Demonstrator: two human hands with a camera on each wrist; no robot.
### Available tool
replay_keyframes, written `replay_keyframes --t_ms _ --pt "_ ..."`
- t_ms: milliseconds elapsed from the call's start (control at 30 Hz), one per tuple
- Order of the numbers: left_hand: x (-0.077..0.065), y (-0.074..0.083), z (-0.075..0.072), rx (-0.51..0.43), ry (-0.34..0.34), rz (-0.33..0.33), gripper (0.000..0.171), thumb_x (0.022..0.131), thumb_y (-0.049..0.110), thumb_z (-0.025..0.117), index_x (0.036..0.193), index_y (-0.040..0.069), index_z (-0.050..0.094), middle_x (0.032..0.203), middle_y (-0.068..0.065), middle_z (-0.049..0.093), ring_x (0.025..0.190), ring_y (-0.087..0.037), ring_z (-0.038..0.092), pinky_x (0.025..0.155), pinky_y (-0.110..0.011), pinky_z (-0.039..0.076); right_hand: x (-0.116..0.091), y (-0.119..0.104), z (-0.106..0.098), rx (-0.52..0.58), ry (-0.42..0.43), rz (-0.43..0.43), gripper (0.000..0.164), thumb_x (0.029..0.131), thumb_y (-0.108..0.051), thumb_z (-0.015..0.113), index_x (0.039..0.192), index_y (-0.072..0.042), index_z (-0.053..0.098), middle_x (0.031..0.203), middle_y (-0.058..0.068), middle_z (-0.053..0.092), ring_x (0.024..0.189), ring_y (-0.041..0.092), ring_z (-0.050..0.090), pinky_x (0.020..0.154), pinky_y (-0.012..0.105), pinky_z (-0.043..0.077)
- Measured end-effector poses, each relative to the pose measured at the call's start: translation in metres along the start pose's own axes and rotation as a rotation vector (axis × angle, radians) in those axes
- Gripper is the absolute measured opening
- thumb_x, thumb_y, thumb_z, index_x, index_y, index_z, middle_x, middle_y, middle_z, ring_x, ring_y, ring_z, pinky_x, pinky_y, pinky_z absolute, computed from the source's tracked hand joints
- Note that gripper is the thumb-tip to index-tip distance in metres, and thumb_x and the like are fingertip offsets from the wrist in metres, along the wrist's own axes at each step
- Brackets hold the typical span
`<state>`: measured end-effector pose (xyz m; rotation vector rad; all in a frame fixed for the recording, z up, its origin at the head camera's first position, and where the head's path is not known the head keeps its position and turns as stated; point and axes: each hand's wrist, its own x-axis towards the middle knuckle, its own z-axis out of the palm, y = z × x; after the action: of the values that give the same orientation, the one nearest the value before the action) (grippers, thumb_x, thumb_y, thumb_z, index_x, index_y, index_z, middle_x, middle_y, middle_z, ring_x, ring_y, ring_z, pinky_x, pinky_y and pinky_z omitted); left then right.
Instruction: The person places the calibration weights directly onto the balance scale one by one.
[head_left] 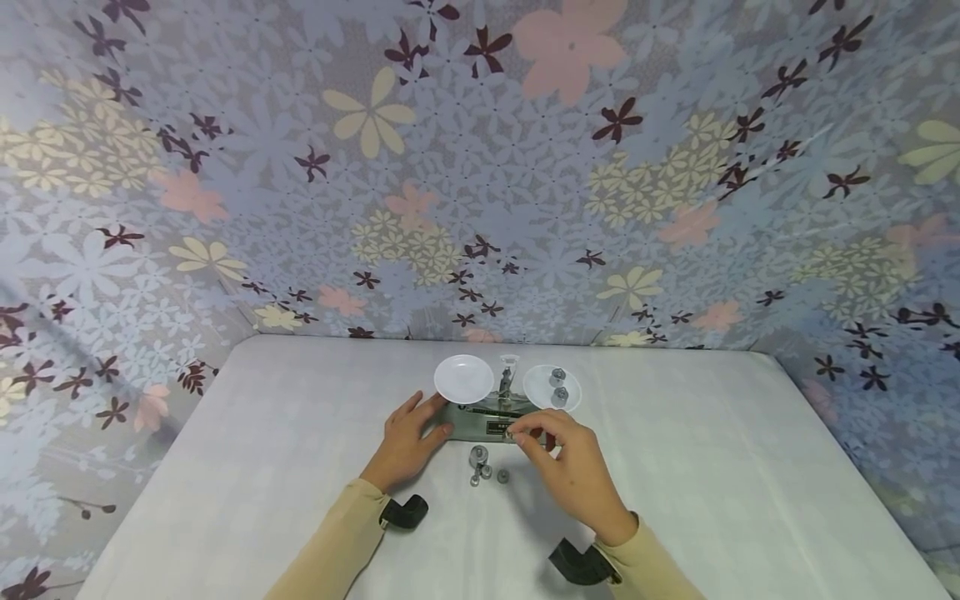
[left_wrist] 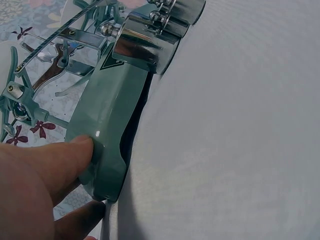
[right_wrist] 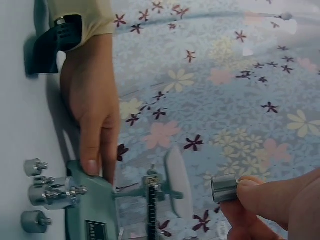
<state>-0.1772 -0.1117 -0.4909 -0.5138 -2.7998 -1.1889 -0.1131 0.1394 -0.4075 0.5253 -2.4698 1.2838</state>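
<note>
Biggest worry is probably the small metal weight (right_wrist: 223,188) slipping: the right hand (head_left: 573,471) just has it pinched between thumb and fingertips, and it looks smooth and shiny. Also, two knobbed weights (head_left: 560,397) sit on the right pan (head_left: 536,388), so a careless knock could tip one off. The loose weights (head_left: 478,455) on the desk (head_left: 750,500), lower middle of the frame, might get brushed too. Pose-wise, the right hand reaches in from the lower right by the balance scale (head_left: 468,423) at lower centre, while the left hand (head_left: 405,442) grips the scale's left end, thumb in front
</note>
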Motion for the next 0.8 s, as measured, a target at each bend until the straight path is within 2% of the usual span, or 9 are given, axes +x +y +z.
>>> replay_keyframes --t_ms 433,800 --pt "-0.001 0.001 -0.001 0.006 -0.002 -0.014 0.051 0.1 0.026 0.06 0.147 0.006 0.051 0.152 -0.011 0.049 0.147 -0.042 0.026 0.117 -0.064 0.014 0.01 -0.002 -0.018 -0.033 0.116 -0.069 0.011 0.093 -0.009 0.072 0.099 -0.017 0.075 0.088 -0.01 0.063 0.072 0.009 0.048 0.062 0.026 0.042" --pt "-0.001 0.002 0.0 -0.006 -0.004 -0.018 0.051 0.1 0.024 0.061 0.147 0.007 0.051 0.152 -0.011 0.049 0.148 -0.043 0.026 0.118 -0.064 0.013 0.025 0.004 -0.022 -0.098 0.182 -0.105 0.008 0.092 -0.008 0.073 0.098 -0.013 0.076 0.087 -0.003 0.065 0.07 0.011 0.046 0.059 0.028 0.041"
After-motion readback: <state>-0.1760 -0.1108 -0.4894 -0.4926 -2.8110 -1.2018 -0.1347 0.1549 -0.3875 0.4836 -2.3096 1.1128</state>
